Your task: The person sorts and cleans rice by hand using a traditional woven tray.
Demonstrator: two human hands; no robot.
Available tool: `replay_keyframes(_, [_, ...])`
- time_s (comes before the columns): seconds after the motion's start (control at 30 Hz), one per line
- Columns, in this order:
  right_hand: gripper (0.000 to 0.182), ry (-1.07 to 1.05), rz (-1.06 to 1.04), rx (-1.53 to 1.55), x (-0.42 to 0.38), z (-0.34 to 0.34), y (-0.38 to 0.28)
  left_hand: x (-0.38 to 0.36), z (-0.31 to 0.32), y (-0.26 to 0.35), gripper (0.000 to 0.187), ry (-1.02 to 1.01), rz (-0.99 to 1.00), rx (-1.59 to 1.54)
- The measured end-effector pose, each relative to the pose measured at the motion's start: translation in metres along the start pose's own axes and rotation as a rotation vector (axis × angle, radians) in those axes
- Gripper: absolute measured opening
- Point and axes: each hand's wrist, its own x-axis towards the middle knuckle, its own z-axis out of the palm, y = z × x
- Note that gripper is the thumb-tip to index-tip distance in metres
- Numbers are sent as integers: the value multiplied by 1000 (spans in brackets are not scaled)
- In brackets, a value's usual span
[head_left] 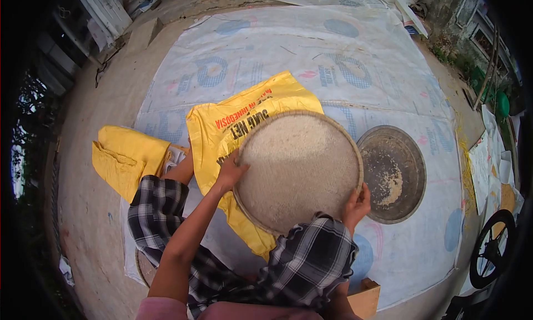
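Observation:
A round, shallow winnowing tray [300, 113] is held level above my lap, between both hands. Pale grain, which looks like rice [297, 170], covers its bottom, with a whiter patch toward the far side. My left hand [230, 173] grips the left rim, thumb over the edge. On the lower right rim my right hand [356, 206] is curled, its fingers partly hidden. Beneath the tray lies a printed yellow sack [208, 134]. To the right sits a dark, round basin [420, 175] with a small scatter of pale grain [391, 188] in it.
A white printed tarp [266, 48] of sack material covers the ground. A folded yellow sack [127, 156] lies at left. Part of a wooden stool [365, 299] shows by my right side. A black wheel [492, 249] stands at far right, near white sacks [488, 148].

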Motion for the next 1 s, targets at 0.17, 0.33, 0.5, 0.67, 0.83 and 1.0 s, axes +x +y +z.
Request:
replay_keyframes(0.17, [31, -81, -27, -27, -9, 0, 1, -3, -1, -13, 74, -57, -202, 141])
replay_keyframes(0.33, [33, -50, -54, -122, -3, -3, -8, -2, 6, 22, 75, 7, -107, 31])
replay_keyframes(0.5, [32, -28, -85, -42, -4, -4, 8, 14, 7, -6, 72, 44, -106, 90])
replay_keyframes(0.67, [36, -75, -52, -219, -1, 16, 16, 24, 7, 24, 66, 181, -162, 195])
replay_keyframes(0.83, [40, -130, -161, -553, 7, 29, 15, 38, 3, 18, 59, 169, -156, 218])
replay_keyframes(1.0, [40, -356, -123, -798, 14, 16, 3, 34, 4, 2, 54, 187, -179, 189])
